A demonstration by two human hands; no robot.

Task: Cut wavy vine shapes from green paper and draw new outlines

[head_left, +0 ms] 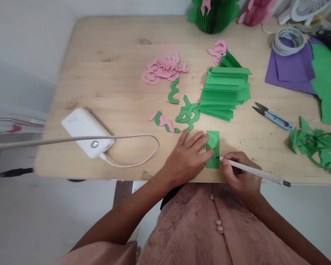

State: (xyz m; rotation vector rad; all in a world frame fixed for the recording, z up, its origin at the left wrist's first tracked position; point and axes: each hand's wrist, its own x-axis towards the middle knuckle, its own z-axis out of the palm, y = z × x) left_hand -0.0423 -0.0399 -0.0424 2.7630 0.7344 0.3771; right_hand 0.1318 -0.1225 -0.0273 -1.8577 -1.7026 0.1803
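Note:
A small green paper strip point(213, 162) lies near the table's front edge, with a curved line drawn on its upper part. My left hand point(189, 156) rests on its left side, fingers stretched out and pressing the paper flat. What lies under those fingers is hidden. In my right hand point(241, 173) is a white pen point(255, 171), pinched near its dark tip, which is at the strip's right edge. Cut green paper curves point(188, 112) lie just beyond my left hand, beside a mixed green and pink cut piece point(164, 122).
Folded green strips point(223, 92) and a pile of pink cutouts point(165, 68) lie farther back. Blue thread snips point(274, 116) and green scraps point(317, 145) are at right. A white power bank point(86, 130) with its cable stands left. Tape rolls point(288, 42) sit on purple paper point(292, 68).

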